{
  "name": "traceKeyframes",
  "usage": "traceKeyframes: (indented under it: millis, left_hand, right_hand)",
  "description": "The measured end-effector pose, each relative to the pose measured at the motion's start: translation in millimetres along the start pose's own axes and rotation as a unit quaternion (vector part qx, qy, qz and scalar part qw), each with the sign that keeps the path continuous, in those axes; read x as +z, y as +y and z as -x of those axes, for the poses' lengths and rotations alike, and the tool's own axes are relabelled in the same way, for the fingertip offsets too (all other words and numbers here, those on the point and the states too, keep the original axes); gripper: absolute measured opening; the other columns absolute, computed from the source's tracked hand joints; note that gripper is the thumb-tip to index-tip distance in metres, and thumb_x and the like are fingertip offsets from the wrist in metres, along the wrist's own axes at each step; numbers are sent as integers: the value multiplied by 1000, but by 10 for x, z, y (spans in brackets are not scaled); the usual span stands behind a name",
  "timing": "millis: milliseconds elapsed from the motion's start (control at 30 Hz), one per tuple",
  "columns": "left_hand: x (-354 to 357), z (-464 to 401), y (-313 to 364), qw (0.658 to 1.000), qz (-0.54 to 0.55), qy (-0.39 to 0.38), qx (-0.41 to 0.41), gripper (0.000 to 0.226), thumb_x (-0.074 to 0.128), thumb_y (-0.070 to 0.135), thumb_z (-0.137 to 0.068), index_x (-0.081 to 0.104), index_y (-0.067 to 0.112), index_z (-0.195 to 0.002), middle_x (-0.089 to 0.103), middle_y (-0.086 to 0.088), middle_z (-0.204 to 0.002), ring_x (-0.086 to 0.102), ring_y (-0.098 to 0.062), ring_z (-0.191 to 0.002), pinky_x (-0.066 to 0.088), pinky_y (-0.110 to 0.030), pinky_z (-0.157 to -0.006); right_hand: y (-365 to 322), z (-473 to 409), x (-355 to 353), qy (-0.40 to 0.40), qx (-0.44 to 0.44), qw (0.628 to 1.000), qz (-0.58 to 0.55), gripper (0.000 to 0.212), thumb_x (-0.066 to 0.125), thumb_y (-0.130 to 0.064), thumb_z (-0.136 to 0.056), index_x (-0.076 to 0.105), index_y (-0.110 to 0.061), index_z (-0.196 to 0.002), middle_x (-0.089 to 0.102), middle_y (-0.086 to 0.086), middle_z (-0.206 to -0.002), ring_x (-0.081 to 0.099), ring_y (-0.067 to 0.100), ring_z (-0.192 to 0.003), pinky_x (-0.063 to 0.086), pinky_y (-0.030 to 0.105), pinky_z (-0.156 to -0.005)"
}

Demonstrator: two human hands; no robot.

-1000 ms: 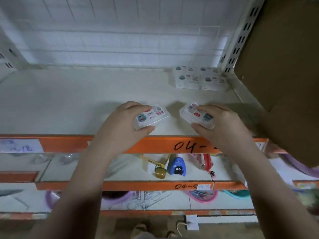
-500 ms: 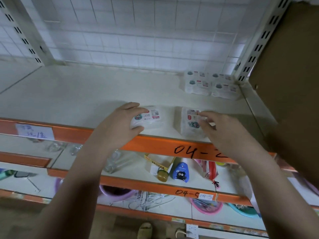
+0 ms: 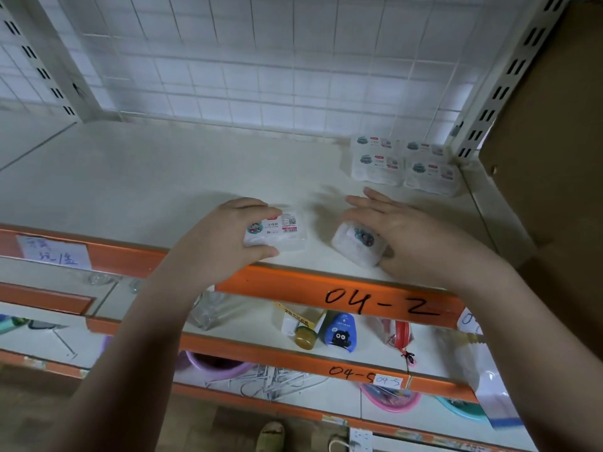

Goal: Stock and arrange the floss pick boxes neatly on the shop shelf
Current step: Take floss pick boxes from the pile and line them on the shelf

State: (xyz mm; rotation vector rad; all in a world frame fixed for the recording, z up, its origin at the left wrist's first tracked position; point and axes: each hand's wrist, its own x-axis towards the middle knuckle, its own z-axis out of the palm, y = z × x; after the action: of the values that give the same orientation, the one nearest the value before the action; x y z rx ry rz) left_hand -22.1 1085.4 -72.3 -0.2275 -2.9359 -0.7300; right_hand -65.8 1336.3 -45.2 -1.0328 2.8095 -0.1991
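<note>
My left hand [image 3: 225, 236] grips a clear floss pick box [image 3: 282, 231] with a printed label, thumb below and fingers above, resting it on the white shelf [image 3: 130, 190] near the front edge. To the right, a second floss pick box [image 3: 354, 247] stands tilted on the shelf under my right hand [image 3: 414, 233], whose fingers are spread straight over it, palm touching its right side. Several more floss pick boxes [image 3: 403, 164] are stacked in two piles at the back right corner.
An orange shelf lip [image 3: 375, 295] marked 04-2 runs along the front. A brown cardboard box [image 3: 551, 125] rises at the right. A wire grid backs the shelf. Lower shelves hold a blue item [image 3: 341, 332], a small jar [image 3: 305, 337] and pink bowls.
Both boxes came down from the air onto the shelf. My right hand loosened its grip and now lies open over its box. The view shifted left and closer.
</note>
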Motion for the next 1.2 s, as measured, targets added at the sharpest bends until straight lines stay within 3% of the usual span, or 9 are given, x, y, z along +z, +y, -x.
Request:
traceKeyframes:
  millis: [67,133,300,467,600,700,933,1067,1200]
  left_hand:
    - [-47,-33,-22,1000,-5,9,-7,55,76,28,-73,57,24,-125,50,5,-130,44,-8,-118,25,-11,-95]
    - [-117,-95,-61,999,-14,28,-11,54,75,26,-74,57,21,-125,51,4,-129,45,-10,-119,21,-6,-94]
    - [-359,-568,-321,999,-43,19,9,56,74,26,-76,55,18,-127,52,0,-130,47,-15,-118,25,-13,-93]
    - [-420,-1249,-599,999,-23,23,29,58,74,29,-75,53,21,-129,53,1,-127,49,-17,-116,33,-24,-96]
    - [-358,-1714,-800,999,-11,11,43,56,70,26,-80,50,17,-131,51,-3,-130,47,-19,-119,30,-21,-96]
    - [-264,-1915,-956,998,-20,-21,48,56,69,26,-81,48,17,-133,50,-5,-131,45,-20,-120,31,-25,-99]
    - [-128,-2092,-1012,995,51,-23,76,51,73,21,-77,56,14,-125,55,-2,-126,50,-17,-115,27,-8,-83]
    - [-74,-2131,-939,994,46,-19,93,46,73,20,-78,59,15,-121,58,-1,-124,53,-19,-112,38,-25,-95]
    - [-99,-2038,-872,987,-23,4,161,35,66,22,-82,62,15,-116,60,-3,-116,55,-24,-105,43,-38,-91]
  right_hand:
    - [2,-66,-33,43,20,999,-26,64,62,-16,-79,35,-33,-136,36,-13,-143,34,9,-130,36,31,-102]
    - [-34,-167,-81,84,36,995,-28,62,64,-28,-79,37,-30,-135,45,-9,-133,44,12,-117,43,33,-91]
    - [-96,-620,-240,125,69,989,-40,69,65,-38,-81,35,-20,-141,39,-2,-138,41,17,-122,35,28,-95]
    - [-4,-1277,-288,141,110,983,-45,66,66,-39,-79,43,-12,-134,41,5,-127,45,23,-114,40,37,-96]
    - [87,-1729,-273,125,143,981,-31,59,66,-38,-79,46,-11,-128,46,10,-119,47,27,-107,44,36,-85]
    - [155,-1938,-208,126,163,978,-26,62,67,-35,-80,45,-13,-133,47,12,-124,45,28,-114,41,37,-90]
    - [294,-2072,-51,110,211,971,-32,54,62,-26,-86,46,-14,-135,44,8,-140,39,24,-128,34,36,-105]
    - [257,-2088,10,146,191,971,-17,39,59,-13,-86,55,-8,-125,54,11,-128,50,27,-116,38,36,-98]
    - [150,-1927,60,211,170,963,14,36,55,-12,-86,58,-11,-121,55,9,-124,52,28,-112,45,41,-91]
